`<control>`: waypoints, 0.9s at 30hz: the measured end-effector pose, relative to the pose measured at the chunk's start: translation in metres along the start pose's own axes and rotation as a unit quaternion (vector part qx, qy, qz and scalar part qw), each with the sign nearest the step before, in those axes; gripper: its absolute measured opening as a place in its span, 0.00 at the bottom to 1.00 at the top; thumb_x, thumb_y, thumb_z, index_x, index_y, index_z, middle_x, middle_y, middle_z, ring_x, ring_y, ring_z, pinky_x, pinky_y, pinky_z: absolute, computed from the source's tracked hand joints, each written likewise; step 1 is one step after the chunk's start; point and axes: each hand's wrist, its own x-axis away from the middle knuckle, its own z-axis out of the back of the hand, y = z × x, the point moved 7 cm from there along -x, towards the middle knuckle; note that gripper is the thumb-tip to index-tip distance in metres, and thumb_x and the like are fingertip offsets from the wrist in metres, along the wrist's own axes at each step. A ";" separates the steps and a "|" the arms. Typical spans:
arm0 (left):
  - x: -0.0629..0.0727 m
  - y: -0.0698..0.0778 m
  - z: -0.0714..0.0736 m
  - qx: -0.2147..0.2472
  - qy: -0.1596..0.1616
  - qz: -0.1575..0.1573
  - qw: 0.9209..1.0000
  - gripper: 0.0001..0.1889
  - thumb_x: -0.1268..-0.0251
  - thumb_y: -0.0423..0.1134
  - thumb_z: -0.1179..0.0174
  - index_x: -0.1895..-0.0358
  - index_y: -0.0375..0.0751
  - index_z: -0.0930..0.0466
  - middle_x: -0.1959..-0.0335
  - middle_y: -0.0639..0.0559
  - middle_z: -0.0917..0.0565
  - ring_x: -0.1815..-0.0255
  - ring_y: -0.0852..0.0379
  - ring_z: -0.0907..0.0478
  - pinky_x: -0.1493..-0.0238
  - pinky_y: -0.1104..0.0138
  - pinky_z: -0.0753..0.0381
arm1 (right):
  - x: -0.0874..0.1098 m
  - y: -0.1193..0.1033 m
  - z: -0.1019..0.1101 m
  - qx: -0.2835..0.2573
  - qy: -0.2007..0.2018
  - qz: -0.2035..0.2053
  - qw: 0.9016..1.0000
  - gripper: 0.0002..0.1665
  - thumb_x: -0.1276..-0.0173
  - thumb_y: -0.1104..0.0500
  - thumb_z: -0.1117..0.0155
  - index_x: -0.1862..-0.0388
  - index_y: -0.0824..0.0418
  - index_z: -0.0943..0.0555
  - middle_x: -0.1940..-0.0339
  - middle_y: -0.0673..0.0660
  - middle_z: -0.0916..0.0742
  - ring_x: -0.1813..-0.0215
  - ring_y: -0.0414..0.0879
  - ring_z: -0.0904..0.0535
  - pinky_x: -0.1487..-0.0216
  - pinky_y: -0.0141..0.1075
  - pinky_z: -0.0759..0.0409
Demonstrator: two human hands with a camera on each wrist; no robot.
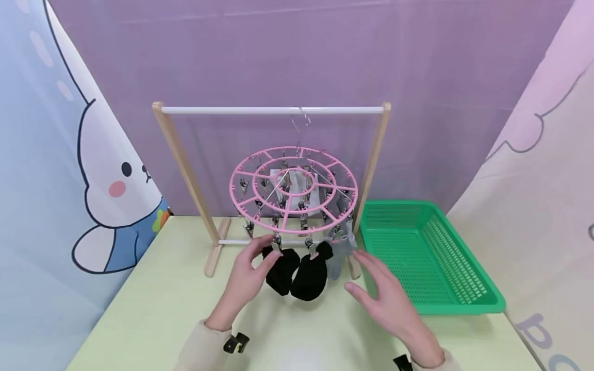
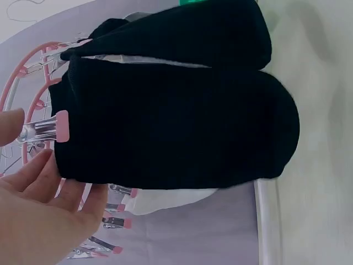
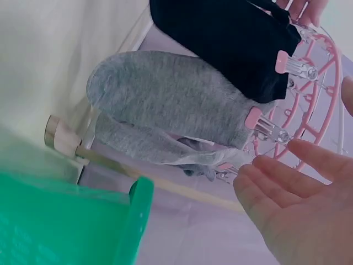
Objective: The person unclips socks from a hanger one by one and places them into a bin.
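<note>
Two black socks (image 1: 310, 275) hang side by side from metal clips on a round pink clip hanger (image 1: 235, 203). My left hand (image 1: 248, 273) is at the left sock's clip (image 2: 44, 130), its thumb close by the clip's handle and its other fingers spread behind the sock's top edge. To the right, my right hand (image 1: 387, 296) is held palm up with fingers extended and nothing in it. Its fingertips come close to the clip (image 3: 267, 127) of a grey sock (image 3: 165, 99). Another grey sock (image 3: 143, 141) hangs beside that one.
The hanger hooks over the white bar (image 1: 223, 110) of a wooden-legged rack (image 1: 185, 170). White socks (image 1: 297, 193) hang at its far side. A green basket (image 1: 492, 296) stands right of the rack on the pale yellow table (image 1: 153, 309). Printed cloth surrounds the table.
</note>
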 end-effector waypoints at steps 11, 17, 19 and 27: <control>-0.006 -0.003 -0.001 0.097 -0.011 0.040 0.994 0.12 0.27 0.34 0.38 0.46 0.32 0.18 0.62 0.43 0.15 0.62 0.57 0.16 0.56 0.69 0.18 | -0.001 -0.007 -0.010 -0.060 0.013 0.036 0.997 0.34 0.31 0.54 0.30 0.29 0.61 0.26 0.30 0.61 0.22 0.32 0.60 0.26 0.35 0.65 0.29; -0.009 -0.001 -0.003 0.156 -0.027 0.060 0.986 0.10 0.25 0.33 0.41 0.50 0.28 0.20 0.59 0.37 0.18 0.63 0.57 0.15 0.56 0.66 0.13 | -0.006 -0.014 -0.014 -0.063 0.023 0.044 0.997 0.30 0.30 0.55 0.30 0.31 0.58 0.23 0.37 0.53 0.17 0.45 0.45 0.21 0.44 0.53 0.19; -0.010 0.000 -0.004 0.174 -0.032 0.062 0.982 0.10 0.25 0.32 0.42 0.51 0.26 0.20 0.60 0.39 0.19 0.62 0.57 0.16 0.57 0.65 0.13 | -0.008 -0.016 -0.015 -0.077 0.022 0.037 0.996 0.29 0.30 0.55 0.31 0.31 0.57 0.23 0.37 0.52 0.17 0.45 0.45 0.19 0.44 0.49 0.18; -0.009 0.011 -0.009 0.165 -0.042 0.067 0.983 0.09 0.25 0.32 0.41 0.52 0.27 0.20 0.60 0.43 0.18 0.61 0.59 0.20 0.57 0.71 0.17 | -0.016 -0.027 -0.021 -0.157 0.032 0.033 0.986 0.23 0.30 0.60 0.31 0.38 0.65 0.19 0.43 0.54 0.14 0.46 0.51 0.16 0.43 0.43 0.17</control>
